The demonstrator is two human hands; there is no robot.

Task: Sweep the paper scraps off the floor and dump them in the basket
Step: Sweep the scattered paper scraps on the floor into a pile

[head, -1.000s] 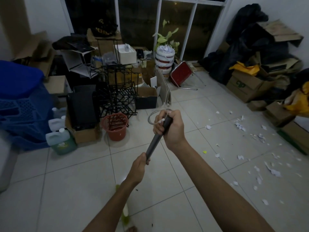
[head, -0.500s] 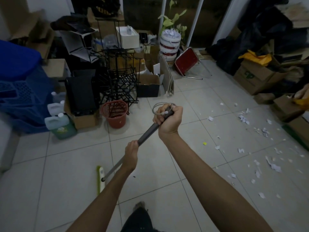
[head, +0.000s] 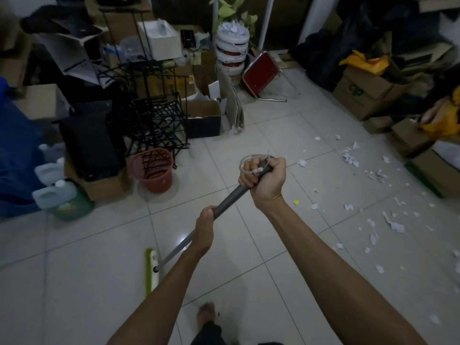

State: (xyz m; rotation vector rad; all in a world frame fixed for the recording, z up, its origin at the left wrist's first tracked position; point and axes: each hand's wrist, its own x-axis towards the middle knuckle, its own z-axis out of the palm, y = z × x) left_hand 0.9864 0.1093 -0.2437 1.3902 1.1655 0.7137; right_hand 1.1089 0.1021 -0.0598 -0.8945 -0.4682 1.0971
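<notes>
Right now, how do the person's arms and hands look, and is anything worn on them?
The left hand and right hand are bare, without gloves. The left forearm and right forearm show no sleeve, watch or bracelet. No ring is visible.

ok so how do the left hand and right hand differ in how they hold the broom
The right hand grips the very top end of the broom handle; the left hand grips lower, partway down the shaft. The left hand sits nearer the green broom head on the floor, the right hand farther from it and higher in view. Both have their fingers curled round the handle.
</notes>
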